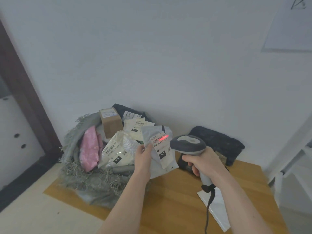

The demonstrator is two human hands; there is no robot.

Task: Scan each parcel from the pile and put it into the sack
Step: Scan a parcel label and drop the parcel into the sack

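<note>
White parcel is being held up above the wooden table, beside the sack, long axis running near-vertical, label facing the camera. Left hand is pinching its left edge, thumb on front. Right hand is gripping the scanner, red line crossing the barcode. Label is reading "010 010 L30 SS1", black "010" box.
</note>
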